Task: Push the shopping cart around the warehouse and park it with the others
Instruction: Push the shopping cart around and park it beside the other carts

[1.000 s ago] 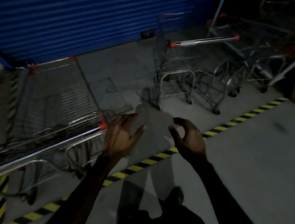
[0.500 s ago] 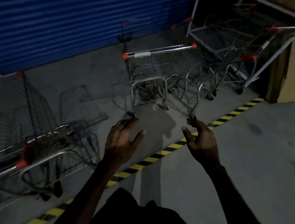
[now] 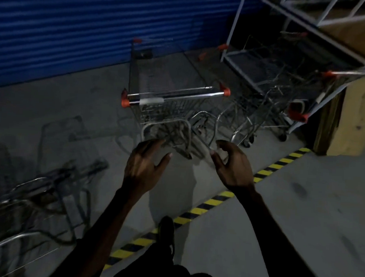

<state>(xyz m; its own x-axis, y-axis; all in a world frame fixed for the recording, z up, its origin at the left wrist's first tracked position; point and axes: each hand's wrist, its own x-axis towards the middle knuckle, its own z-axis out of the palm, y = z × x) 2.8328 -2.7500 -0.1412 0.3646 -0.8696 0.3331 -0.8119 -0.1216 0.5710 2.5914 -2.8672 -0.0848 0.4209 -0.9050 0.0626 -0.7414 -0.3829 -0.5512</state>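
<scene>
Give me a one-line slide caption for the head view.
Both hands, left and right, open and empty, reach toward the handle of a shopping cart by the blue shutter.

Bare forearms, no sleeves visible; left hand [image 3: 143, 168] and right hand [image 3: 232, 168] ungloved; dark trousers, seemingly a black shoe [image 3: 166, 228].

Both hands reach forward, empty with fingers spread: left hand [image 3: 143, 168], right hand [image 3: 231, 166]. At twelve o'clock stands a shopping cart [image 3: 170, 104], apart from them. More carts [image 3: 283, 101] sit at two o'clock; another cart [image 3: 35, 194] lies at eight o'clock beside the hazard-striped floor line [image 3: 206, 205].
</scene>
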